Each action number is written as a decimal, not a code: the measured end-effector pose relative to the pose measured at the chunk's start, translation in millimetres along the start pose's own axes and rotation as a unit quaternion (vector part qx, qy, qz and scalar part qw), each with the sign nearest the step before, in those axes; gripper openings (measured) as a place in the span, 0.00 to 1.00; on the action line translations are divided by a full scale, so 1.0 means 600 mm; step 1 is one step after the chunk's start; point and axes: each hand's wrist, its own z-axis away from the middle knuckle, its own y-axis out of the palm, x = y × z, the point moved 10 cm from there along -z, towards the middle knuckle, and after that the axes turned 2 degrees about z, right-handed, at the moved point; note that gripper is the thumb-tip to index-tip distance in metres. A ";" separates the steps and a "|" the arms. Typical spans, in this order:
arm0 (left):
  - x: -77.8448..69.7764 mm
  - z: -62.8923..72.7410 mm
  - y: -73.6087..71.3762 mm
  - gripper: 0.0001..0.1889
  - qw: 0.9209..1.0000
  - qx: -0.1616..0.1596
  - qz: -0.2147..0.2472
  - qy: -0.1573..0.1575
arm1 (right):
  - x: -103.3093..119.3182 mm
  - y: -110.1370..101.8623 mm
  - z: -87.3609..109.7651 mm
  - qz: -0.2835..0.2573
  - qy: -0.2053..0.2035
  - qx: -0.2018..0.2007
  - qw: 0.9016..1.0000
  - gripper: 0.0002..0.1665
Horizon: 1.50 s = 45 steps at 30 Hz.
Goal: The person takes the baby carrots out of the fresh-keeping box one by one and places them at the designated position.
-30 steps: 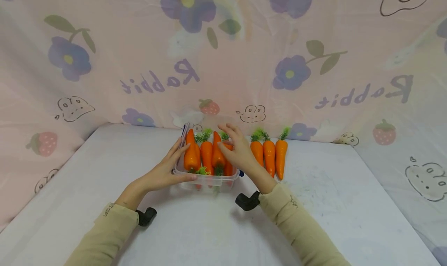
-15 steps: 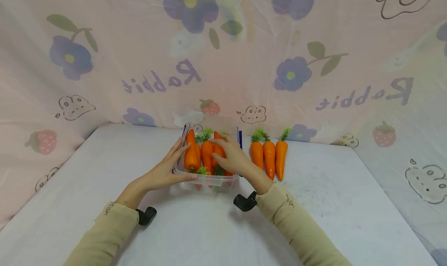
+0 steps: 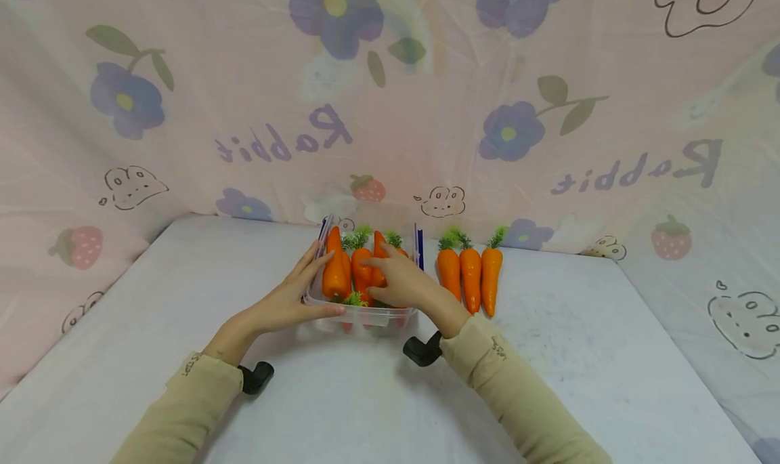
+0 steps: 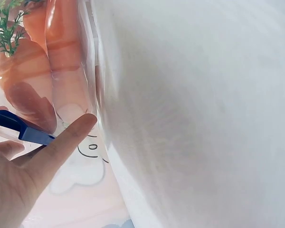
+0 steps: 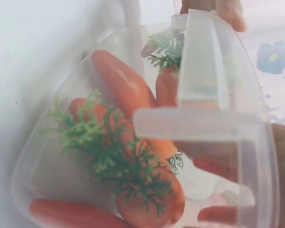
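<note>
A clear plastic food container (image 3: 365,311) stands on the table with several orange toy carrots (image 3: 335,271) inside, their green tops pointing different ways. My left hand (image 3: 274,307) rests against its left side, fingers spread along the wall and thumb at the front rim. In the left wrist view, a straight finger (image 4: 61,147) lies beside the dark blue latch (image 4: 23,127). My right hand (image 3: 405,281) reaches over the right rim, fingers spread on the upper carrot (image 3: 379,247). Through the wall in the right wrist view, carrots (image 5: 126,85) and green fronds (image 5: 99,137) show.
Three more carrots (image 3: 470,281) lie side by side right of the container, tops toward the back. A second blue latch (image 3: 420,250) stands up on the container's right side. A patterned cloth (image 3: 390,112) hangs behind the white table (image 3: 341,403).
My right hand has moved left and down, from above the container's right side onto the carrots inside. My left hand has stayed at the left side.
</note>
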 end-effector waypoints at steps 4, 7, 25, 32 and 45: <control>0.000 0.001 0.001 0.53 1.000 0.000 0.002 0.000 | 0.000 0.004 -0.002 0.009 0.015 0.008 1.000 0.30; 0.000 0.001 0.002 0.53 1.000 0.001 0.002 0.000 | 0.000 0.008 -0.005 0.024 0.025 0.013 0.999 0.29; 0.003 -0.001 0.004 0.53 1.000 0.002 0.000 -0.005 | -0.005 0.016 -0.009 0.069 0.054 -0.018 0.996 0.20; 0.001 0.000 0.003 0.53 1.000 0.002 0.001 -0.005 | -0.006 0.003 -0.004 0.027 0.054 -0.069 0.996 0.22; 0.001 -0.002 0.001 0.53 1.000 0.001 0.001 -0.002 | -0.013 -0.022 0.010 -0.088 0.051 -0.141 0.985 0.17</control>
